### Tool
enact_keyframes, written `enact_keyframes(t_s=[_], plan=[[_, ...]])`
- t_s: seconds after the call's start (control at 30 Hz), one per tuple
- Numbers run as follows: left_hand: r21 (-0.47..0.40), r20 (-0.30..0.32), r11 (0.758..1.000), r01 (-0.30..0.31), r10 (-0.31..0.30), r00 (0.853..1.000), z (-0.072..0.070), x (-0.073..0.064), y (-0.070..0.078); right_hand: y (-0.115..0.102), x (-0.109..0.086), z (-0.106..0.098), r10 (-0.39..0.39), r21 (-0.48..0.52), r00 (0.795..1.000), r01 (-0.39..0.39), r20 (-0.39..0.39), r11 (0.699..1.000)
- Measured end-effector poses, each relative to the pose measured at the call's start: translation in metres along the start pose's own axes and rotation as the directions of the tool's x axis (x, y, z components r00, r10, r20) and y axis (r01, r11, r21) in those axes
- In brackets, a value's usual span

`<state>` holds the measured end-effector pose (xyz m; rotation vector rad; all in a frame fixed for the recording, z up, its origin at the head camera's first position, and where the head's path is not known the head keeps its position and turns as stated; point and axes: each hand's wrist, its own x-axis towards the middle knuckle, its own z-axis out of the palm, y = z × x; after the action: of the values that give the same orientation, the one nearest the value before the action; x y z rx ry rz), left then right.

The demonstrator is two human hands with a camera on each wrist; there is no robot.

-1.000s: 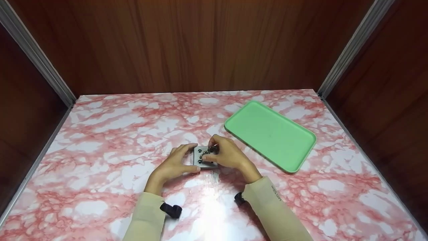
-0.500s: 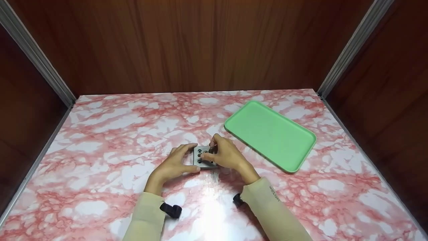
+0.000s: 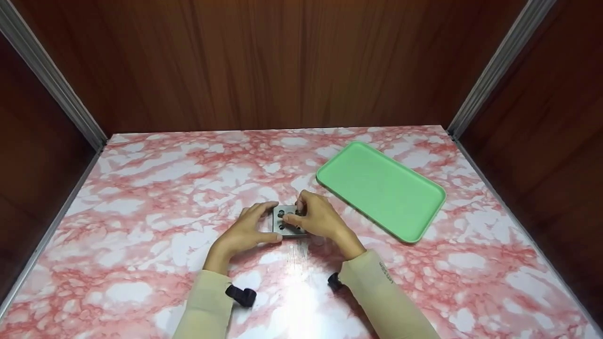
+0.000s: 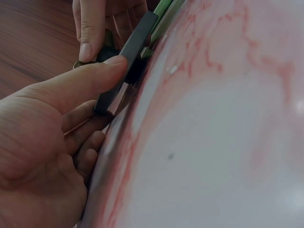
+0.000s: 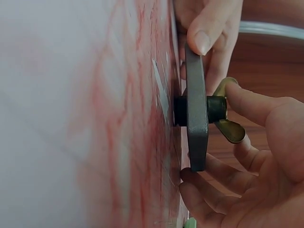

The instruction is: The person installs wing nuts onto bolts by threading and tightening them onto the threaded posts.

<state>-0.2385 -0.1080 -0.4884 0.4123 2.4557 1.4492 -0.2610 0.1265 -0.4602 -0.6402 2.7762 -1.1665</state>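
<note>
A square grey metal plate (image 3: pixel 289 232) with several holes lies low over the table. Edge-on in the right wrist view, the plate (image 5: pixel 195 99) has a black collar (image 5: pixel 217 108) at its middle and a brass wing nut (image 5: pixel 231 131) on top. My left hand (image 3: pixel 239 234) grips the plate's left side between thumb and fingers. Over the plate's right half, my right hand (image 3: pixel 322 217) pinches the wing nut's wings with thumb and index finger; the other fingers curl beside the plate edge. From the head view, the right fingers hide most of the nut.
A green tray (image 3: pixel 380 192) lies to the right, angled, beyond my right hand. Pink-and-white marbled table (image 3: pixel 141 202) surrounds the plate. Brown wood-grain panels (image 3: pixel 282 66) stand at the back and sides.
My right thumb has shifted slightly left and away from me over the plate, with the fingers turning round the wing nut. My left hand has stayed in place on the plate.
</note>
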Motion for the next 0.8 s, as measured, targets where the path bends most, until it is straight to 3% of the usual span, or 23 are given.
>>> enact_keyframes(t_s=[0.5,0.8], plan=[[0.006,0.0,1.0,-0.004,0.004,1.0,0.0,0.0,-0.001,0.002,0.002,-0.006,-0.032,0.017,0.997,0.031,0.065,0.999],[0.023,0.001,1.0,0.002,-0.002,1.0,-0.001,0.0,0.001,0.009,0.003,-0.018,-0.157,0.046,0.974,0.151,0.163,0.987]])
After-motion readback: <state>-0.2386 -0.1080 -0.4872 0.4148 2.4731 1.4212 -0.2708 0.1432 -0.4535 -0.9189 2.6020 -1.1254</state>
